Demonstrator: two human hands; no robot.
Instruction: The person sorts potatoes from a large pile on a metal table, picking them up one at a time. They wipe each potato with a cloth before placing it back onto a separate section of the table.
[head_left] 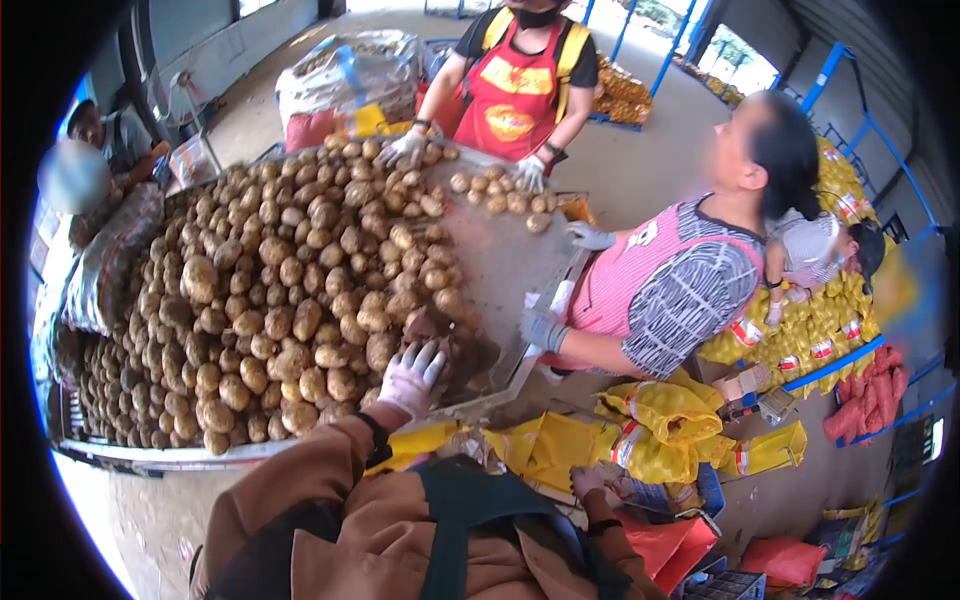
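Note:
My left hand (412, 380), in a pale glove with a dark band at the wrist, lies at the near edge of the potato heap (290, 290). Its fingers are spread and touch a crumpled dark brown piece (440, 345), perhaps cloth. Low on the right, my right hand (588, 482) is beside a yellow mesh bag (555, 445); its fingers are too small to make out, and so is anything in them. The heap covers most of a metal sorting table (500, 250), whose bare part shows at the right.
Across the table a person in a red apron (510, 105) has gloved hands by the potatoes. At the right edge stands a person in a pink apron (640, 270). Yellow bags (665, 420) and a red bag (665, 545) lie to my right. Others work farther off.

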